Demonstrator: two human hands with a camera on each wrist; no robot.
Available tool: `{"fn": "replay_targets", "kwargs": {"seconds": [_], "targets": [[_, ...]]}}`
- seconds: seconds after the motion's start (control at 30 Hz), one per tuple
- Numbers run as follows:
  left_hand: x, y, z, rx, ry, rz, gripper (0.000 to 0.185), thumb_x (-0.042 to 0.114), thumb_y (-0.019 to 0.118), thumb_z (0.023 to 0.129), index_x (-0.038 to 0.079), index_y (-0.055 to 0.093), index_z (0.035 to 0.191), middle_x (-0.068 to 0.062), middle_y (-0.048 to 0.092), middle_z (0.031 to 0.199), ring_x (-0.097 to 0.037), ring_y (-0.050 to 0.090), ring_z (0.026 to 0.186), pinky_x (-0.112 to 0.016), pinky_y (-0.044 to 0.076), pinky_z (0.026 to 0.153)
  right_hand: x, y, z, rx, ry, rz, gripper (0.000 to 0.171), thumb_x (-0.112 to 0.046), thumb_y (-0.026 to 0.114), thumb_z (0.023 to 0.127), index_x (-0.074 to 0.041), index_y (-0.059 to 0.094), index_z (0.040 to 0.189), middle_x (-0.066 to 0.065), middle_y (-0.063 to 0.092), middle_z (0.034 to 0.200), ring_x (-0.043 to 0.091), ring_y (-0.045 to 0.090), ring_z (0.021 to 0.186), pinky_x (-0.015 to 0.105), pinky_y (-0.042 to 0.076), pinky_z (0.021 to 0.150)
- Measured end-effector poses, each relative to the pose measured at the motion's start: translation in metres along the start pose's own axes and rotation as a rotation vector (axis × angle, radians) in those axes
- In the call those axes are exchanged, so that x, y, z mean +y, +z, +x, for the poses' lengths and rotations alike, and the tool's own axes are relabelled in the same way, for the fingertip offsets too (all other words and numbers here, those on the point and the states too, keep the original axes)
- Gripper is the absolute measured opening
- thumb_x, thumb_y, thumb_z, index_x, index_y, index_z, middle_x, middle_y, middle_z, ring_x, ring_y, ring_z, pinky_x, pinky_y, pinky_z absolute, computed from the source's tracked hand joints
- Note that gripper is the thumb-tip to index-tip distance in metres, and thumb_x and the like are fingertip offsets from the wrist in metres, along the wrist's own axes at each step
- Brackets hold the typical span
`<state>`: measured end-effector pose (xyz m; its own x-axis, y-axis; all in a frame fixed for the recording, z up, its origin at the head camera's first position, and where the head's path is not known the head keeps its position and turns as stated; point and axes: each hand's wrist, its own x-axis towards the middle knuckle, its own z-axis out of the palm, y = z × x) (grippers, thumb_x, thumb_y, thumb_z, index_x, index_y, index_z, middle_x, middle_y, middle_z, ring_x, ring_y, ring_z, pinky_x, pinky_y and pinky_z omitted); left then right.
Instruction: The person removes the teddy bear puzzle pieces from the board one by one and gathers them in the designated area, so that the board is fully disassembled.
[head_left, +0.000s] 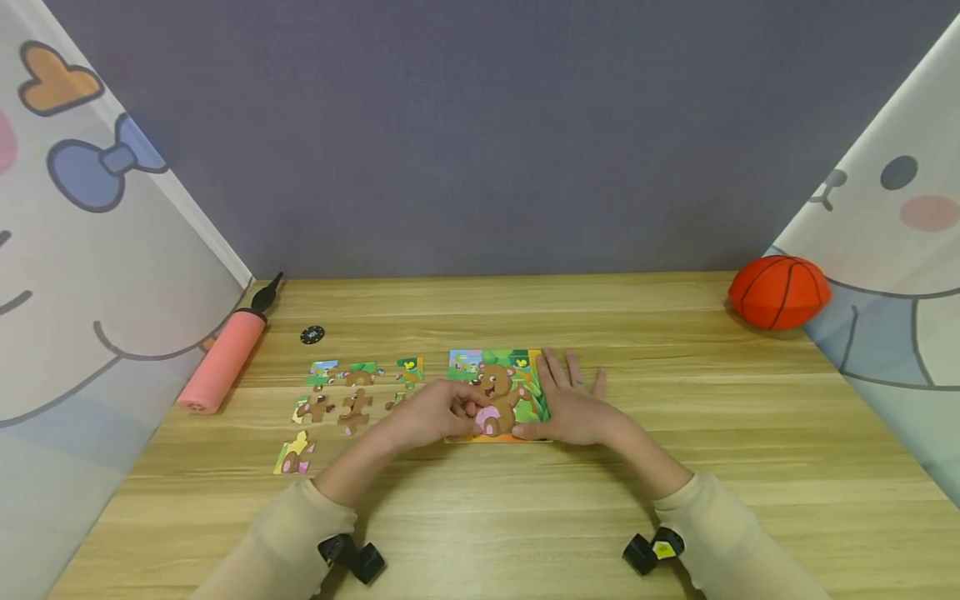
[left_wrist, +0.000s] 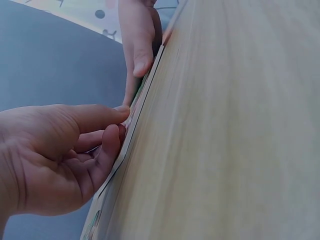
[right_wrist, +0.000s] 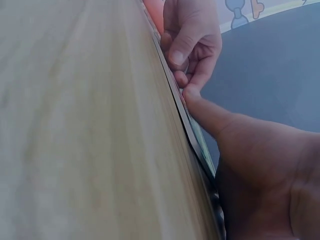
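Puzzle board [head_left: 501, 392] with a brown bear picture lies flat on the wooden worktop [head_left: 675, 467], near its middle, with both hands on it. Largest of the other things are an orange ball [head_left: 780, 292] at the far right and a pink air pump [head_left: 222, 358] at the far left. Right hand [head_left: 572, 408] rests flat on the board's right side, fingers straight and spread. Left hand [head_left: 431, 414] has its grip curled, fingertips pinching at the board's near left part. Loose puzzle pieces [head_left: 352, 396] lie just left of the board, and a small black disc [head_left: 312, 335] sits behind them.
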<state>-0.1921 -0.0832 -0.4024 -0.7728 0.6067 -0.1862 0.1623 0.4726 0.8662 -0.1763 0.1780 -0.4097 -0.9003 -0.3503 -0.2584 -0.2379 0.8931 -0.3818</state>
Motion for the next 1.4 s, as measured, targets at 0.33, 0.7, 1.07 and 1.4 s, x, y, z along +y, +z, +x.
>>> {"fn": "replay_targets", "kwargs": {"seconds": [0.33,0.7,1.07,1.4], "targets": [[0.0015,0.0035,0.0008,0.031,-0.004,-0.005,0.026,0.005,0.079,0.085,0.006,0.072,0.110,-0.002,0.058,0.086,-0.012,0.049,0.064,-0.022,0.040,0.052,0.0012,-0.0030,-0.0004,-0.025,-0.010,-0.001,0.126,-0.074,0.065,0.083,-0.001,-0.004,0.160,0.016,-0.013,0.167,0.045,-0.017,0.149,0.080,-0.013,0.102],[-0.0023,0.0047,0.0005,0.092,-0.047,-0.155,0.017,0.003,0.071,0.092,0.006,0.073,0.109,-0.006,0.068,0.095,-0.017,0.061,0.062,-0.026,0.048,0.049,-0.0016,-0.0039,-0.0015,-0.020,0.007,0.005,0.126,-0.074,0.066,0.083,-0.002,-0.003,0.161,0.016,-0.012,0.167,0.044,-0.017,0.149,0.080,-0.013,0.103],[-0.0011,0.0089,-0.0001,0.113,-0.102,-0.240,0.016,0.006,0.070,0.094,0.010,0.075,0.109,-0.004,0.076,0.091,-0.018,0.068,0.061,-0.024,0.045,0.045,-0.0006,-0.0027,-0.0012,-0.018,0.006,0.011,0.126,-0.073,0.066,0.082,-0.002,-0.003,0.161,0.016,-0.012,0.167,0.045,-0.016,0.149,0.080,-0.013,0.102],[-0.0016,0.0057,-0.0012,0.152,-0.121,-0.308,0.018,0.006,0.070,0.095,0.007,0.076,0.112,-0.008,0.075,0.085,-0.016,0.064,0.059,-0.024,0.045,0.047,-0.0008,-0.0024,-0.0009,-0.021,0.009,0.009,0.129,-0.075,0.067,0.081,-0.002,-0.004,0.160,0.015,-0.013,0.167,0.044,-0.017,0.149,0.080,-0.014,0.102]]}}
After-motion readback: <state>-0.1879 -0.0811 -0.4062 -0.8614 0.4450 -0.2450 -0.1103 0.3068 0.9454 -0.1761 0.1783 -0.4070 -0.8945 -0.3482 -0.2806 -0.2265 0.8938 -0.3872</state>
